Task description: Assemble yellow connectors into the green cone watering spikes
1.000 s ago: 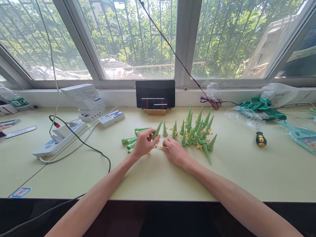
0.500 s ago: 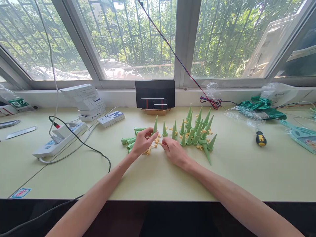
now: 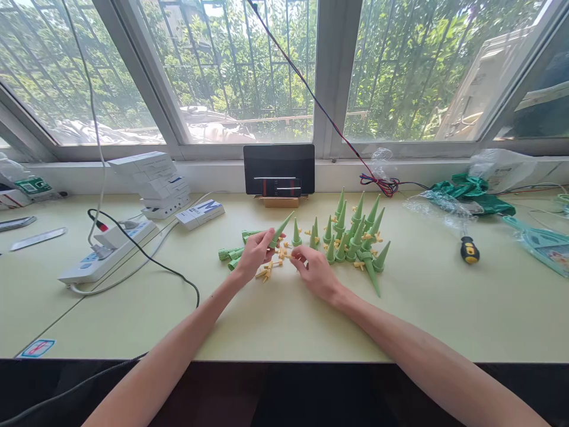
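My left hand (image 3: 253, 254) is closed round a green plastic cone (image 3: 281, 229), its tip slanting up to the right above the table. My right hand (image 3: 315, 270) pinches a small yellow plastic piece (image 3: 288, 257) just right of the left hand. More small yellow pieces (image 3: 265, 272) lie on the table between and below the hands. Several green cones (image 3: 354, 234) stand upright in a cluster to the right of my right hand. Other green cones (image 3: 230, 254) lie on their sides behind my left hand.
A black tablet (image 3: 279, 169) leans at the window sill. A white power strip (image 3: 109, 248) with a black cable, white boxes (image 3: 153, 178) and a ruler (image 3: 38, 238) lie to the left. A screwdriver (image 3: 469, 250), plastic bags (image 3: 471, 193) and red-blue wires (image 3: 382, 184) are to the right.
My left hand has lifted and turned the green cone, upright half a second ago, now slanted again. My right hand has risen slightly with the yellow piece towards the cone's base.
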Motion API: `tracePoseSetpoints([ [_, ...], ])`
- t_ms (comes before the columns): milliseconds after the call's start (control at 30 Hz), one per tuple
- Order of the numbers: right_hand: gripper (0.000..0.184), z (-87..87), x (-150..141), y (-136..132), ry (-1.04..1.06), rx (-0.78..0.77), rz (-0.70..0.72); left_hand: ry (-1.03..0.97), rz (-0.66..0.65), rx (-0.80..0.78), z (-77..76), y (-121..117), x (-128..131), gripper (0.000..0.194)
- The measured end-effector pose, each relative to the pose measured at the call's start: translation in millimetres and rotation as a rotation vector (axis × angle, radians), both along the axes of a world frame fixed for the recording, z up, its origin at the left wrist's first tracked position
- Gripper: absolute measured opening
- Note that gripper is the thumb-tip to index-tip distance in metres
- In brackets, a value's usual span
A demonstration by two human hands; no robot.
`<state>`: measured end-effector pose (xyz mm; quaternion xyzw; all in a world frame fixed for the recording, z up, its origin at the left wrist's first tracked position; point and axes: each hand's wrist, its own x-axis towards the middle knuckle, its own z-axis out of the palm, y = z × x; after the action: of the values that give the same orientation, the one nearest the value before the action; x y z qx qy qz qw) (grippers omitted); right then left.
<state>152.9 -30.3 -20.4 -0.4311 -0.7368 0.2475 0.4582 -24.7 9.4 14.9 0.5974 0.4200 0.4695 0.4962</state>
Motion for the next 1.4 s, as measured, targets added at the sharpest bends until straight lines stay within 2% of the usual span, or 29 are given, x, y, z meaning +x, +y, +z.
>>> tracePoseSetpoints([
  [567, 0.009, 3.6, -0.7, -1.8, 0.101, 0.096, -0.058, -0.016, -0.082, -0.072, 3.2, -0.3, -1.5, 0.036],
  [1400, 0.012, 11.9, -0.8, -9.1, 0.150, 0.129, -0.103, -0.139, -0.278, -0.206, 2.7, -0.5, 2.5, 0.030],
])
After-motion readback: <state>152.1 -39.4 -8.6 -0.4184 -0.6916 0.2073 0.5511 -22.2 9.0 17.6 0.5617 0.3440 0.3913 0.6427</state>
